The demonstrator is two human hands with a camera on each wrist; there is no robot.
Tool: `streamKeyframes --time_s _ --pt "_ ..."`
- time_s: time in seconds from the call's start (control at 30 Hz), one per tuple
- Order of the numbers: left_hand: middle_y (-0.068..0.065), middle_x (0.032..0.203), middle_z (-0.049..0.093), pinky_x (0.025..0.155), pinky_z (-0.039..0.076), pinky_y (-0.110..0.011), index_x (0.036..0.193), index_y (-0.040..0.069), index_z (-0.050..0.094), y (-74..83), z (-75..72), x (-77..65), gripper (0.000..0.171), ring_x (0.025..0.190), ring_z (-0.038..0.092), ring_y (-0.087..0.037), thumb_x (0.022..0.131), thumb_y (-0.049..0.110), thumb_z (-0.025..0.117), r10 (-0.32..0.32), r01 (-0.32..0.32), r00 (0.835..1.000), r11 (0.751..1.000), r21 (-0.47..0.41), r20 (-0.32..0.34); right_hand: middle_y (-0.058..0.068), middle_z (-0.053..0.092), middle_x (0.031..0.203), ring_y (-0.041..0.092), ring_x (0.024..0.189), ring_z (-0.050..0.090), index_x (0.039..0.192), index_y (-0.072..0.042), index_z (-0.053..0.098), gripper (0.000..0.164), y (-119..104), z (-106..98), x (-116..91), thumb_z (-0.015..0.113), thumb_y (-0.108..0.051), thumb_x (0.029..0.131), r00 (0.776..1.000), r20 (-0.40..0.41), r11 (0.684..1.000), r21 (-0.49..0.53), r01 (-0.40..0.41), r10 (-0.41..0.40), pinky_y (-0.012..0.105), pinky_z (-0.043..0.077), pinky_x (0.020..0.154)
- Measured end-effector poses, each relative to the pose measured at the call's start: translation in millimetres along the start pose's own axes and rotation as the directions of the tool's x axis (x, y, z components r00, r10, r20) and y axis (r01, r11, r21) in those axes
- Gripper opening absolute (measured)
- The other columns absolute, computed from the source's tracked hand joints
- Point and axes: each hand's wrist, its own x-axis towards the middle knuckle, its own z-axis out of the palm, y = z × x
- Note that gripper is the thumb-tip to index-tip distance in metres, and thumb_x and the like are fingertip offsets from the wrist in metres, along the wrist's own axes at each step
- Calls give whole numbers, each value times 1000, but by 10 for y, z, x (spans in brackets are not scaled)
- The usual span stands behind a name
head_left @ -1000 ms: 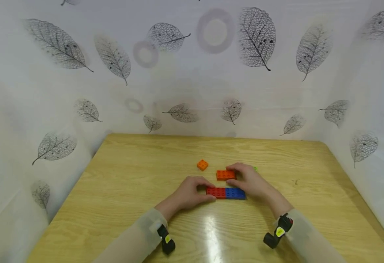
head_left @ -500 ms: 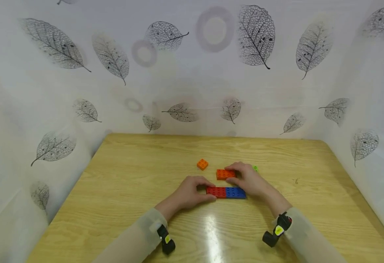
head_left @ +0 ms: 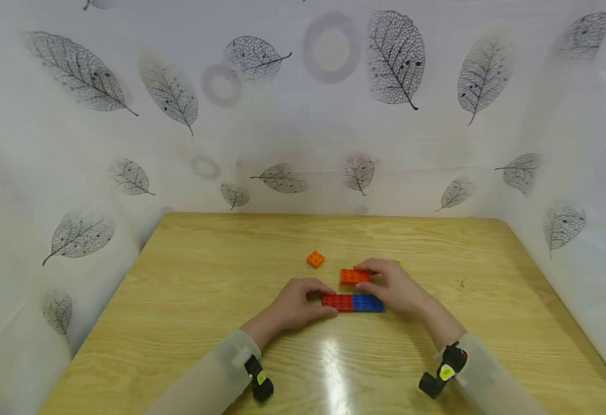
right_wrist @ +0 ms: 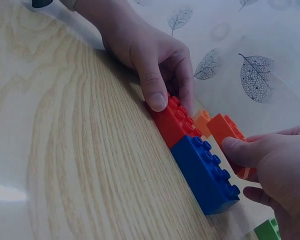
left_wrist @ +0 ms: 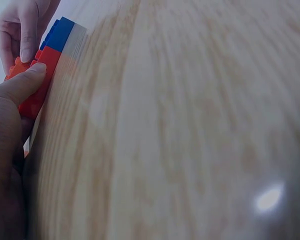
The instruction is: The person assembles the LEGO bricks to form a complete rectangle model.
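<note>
Grip: the left hand point(head_left: 297, 304) holds the left end of a red brick point(head_left: 338, 303) between thumb and fingers; the right hand point(head_left: 393, 285) pinches an orange-red brick point(head_left: 350, 277) by its right end. Nearest, a small camera is strapped over each sleeve point(head_left: 206, 369) at the wrist. Next, on the wood-grain table point(head_left: 204, 271), the red brick and a blue brick point(head_left: 368, 304) lie end to end, studs up, red at left. Just beyond this row, apart from it, is the orange-red brick; whether it touches the table cannot be told. Farther are a green brick point(right_wrist: 268, 230), largely hidden by the right hand in the head view, and a small orange brick point(head_left: 315, 259). Behind hangs a leaf-printed cloth point(head_left: 303, 127).
</note>
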Motion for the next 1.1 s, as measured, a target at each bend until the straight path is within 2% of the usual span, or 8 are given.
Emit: streamKeyframes --time_s 0.27,0.6,0.8,1.1 --pt "19 113 72 104 49 -37 119 29 81 -11 9 -3 35 110 64 -5 89 44 87 -1 1 1000 1000 10 -2 0 71 127 24 116 67 132 -8 72 36 -61 -4 -92 79 -21 99 998 -2 998 4 69 -69 53 52 102" --pt "19 110 72 102 50 -35 118 27 81 -12 19 -4 34 108 65 -5 88 41 89 17 -17 1000 1000 -10 -10 -2 71 124 21 115 67 130 -10 73 35 -76 48 -187 80 -21 98 995 14 995 23 100 -100 48 55 98" --pt "16 110 73 100 51 -36 117 25 82 -20 19 -1 34 107 66 -6 88 40 89 48 -48 998 999 -6 -28 -3 70 126 21 118 65 131 -14 73 36 -96 94 -217 81 -25 97 996 31 996 9 83 -83 50 53 101" --pt "17 112 72 102 50 -36 119 26 81 -40 30 -3 36 109 65 -5 88 43 89 14 -14 1000 1000 5 -17 -6 70 126 17 117 65 131 -17 73 36 -116 123 -245 81 -26 97 997 55 998 13 59 -60 47 52 102"
